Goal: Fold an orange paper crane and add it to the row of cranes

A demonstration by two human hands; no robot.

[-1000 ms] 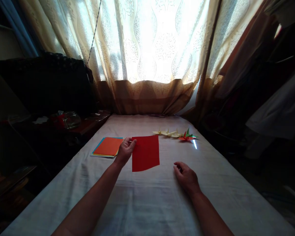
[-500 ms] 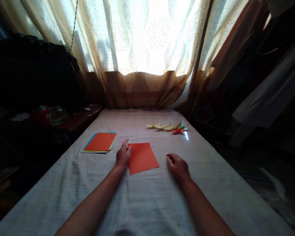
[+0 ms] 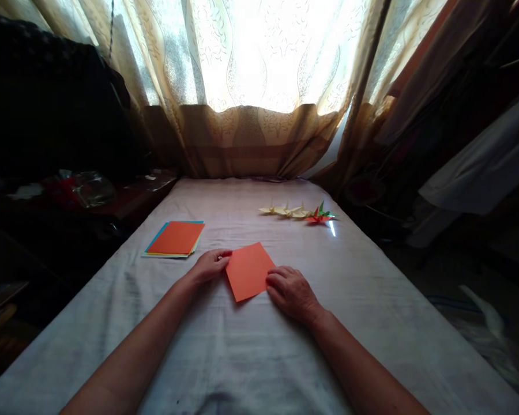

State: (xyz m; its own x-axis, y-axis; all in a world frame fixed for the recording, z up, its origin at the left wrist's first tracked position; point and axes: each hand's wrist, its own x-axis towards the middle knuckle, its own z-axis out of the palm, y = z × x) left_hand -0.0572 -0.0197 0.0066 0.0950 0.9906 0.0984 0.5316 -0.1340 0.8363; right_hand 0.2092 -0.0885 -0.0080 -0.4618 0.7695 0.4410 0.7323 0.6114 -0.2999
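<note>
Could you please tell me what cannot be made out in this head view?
- Lower sheets of the paper stack: covered by the orange top sheet, only edges show.
- Folded paper figures: too small to tell shapes.
- Items on the side table: lost in shadow.
- Orange sheet edges: under left hand and right hand.

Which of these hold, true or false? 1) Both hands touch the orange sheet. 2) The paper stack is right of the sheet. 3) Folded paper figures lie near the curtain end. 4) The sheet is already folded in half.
1) True: the left hand is at the left corner of the orange sheet and the right hand at its right corner.
2) False: the paper stack lies to the left of the sheet.
3) True: the folded paper figures sit further up the cloth, toward the curtain.
4) False: the sheet lies flat and unfolded.
</note>
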